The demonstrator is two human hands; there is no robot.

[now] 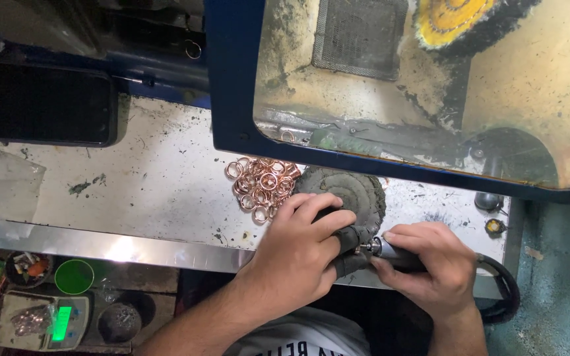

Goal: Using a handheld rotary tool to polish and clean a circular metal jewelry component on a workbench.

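clamped in the right hand [430,267], a rotary handpiece [390,254] meets the left hand [305,247] (fingers curled on something hidden); copper rings [262,184] lie just beyond.

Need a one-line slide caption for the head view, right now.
Left hand steadies a small piece against the rotary tool held in the right hand, beside copper rings on the bench.

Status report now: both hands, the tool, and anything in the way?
Left hand pinching a small dark piece. Right hand gripping rotary tool, tip at that piece. Pile of copper rings beside, not blocking.
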